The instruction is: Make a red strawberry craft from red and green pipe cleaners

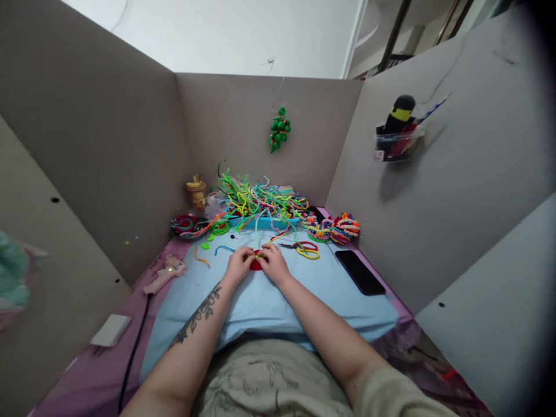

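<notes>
Left hand [238, 265], right hand [273, 263] both pinching red piece [256, 266]; long axis seemingly left-right across blue mat [313, 295].

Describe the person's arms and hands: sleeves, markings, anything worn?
Both forearms are bare, with no gloves. The left forearm carries a dark leafy vine tattoo running along it. The right arm shows a short pale beige sleeve near the shoulder. Any rings on the left hand or right hand are too small to tell.

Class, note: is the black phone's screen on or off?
Off or face-down: the phone lies flat on the blue cloth, its upper face plain black, no glow.
</notes>
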The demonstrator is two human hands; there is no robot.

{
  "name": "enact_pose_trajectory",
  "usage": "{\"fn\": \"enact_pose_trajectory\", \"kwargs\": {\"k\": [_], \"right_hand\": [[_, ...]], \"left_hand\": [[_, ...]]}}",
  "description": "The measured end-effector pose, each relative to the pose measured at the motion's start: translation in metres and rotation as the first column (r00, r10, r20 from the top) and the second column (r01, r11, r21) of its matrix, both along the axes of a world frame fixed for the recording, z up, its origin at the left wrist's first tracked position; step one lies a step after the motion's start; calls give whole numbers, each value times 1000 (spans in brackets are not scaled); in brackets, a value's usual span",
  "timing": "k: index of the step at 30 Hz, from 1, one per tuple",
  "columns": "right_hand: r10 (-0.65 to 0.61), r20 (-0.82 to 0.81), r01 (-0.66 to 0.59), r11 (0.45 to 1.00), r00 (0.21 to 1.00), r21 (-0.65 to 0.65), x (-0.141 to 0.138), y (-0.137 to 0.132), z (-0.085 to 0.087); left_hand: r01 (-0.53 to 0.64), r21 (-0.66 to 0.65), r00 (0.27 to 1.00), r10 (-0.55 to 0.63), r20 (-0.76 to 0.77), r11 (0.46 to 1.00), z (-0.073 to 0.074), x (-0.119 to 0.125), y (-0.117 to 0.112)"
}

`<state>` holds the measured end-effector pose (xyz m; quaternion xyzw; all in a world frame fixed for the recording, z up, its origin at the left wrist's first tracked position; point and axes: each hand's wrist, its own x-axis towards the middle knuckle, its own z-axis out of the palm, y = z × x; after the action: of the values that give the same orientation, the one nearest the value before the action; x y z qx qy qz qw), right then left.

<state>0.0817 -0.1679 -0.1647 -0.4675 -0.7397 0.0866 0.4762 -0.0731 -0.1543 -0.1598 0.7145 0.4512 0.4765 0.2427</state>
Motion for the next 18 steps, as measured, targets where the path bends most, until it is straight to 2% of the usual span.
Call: {"fn": "enact_pose_trajectory", "kwargs": {"k": [2, 5, 8, 11, 13, 15, 17, 18], "right_hand": [[-21, 26, 21, 1000, 999, 20, -1, -1, 0], [-37, 51, 35, 998, 998, 51, -2, -3, 0], [-36, 70, 31, 998, 997, 62, -3, -5, 1], [-33, 73, 29, 998, 997, 56, -4, -7, 4], [-30, 73, 26, 998, 997, 53, -4, -9, 6], [-34, 76, 30, 998, 997, 54, -4, -10, 8], [-49, 81, 45, 997, 995, 56, -5, -10, 9], [-59, 83, 55, 997, 995, 57, -5, -10, 10]], "left_hand": [[-8, -23, 999, 8, 35, 1000, -1, -1, 1], [-90, -64, 984, 99, 148, 994, 2, -3, 4], [-193, -27, 955, 194, 223, 981, 13, -10, 0], [-300, 14, 923, 286, 255, 954, 28, -33, -17], [-392, 59, 910, 378, 171, 918, 37, -63, -33], [-504, 130, 862, 506, 17, 854, 43, -104, -51], [-567, 190, 774, 597, -212, 802, 48, -147, -66], [-577, 207, 701, 609, -370, 790, 50, -166, -72]]}}
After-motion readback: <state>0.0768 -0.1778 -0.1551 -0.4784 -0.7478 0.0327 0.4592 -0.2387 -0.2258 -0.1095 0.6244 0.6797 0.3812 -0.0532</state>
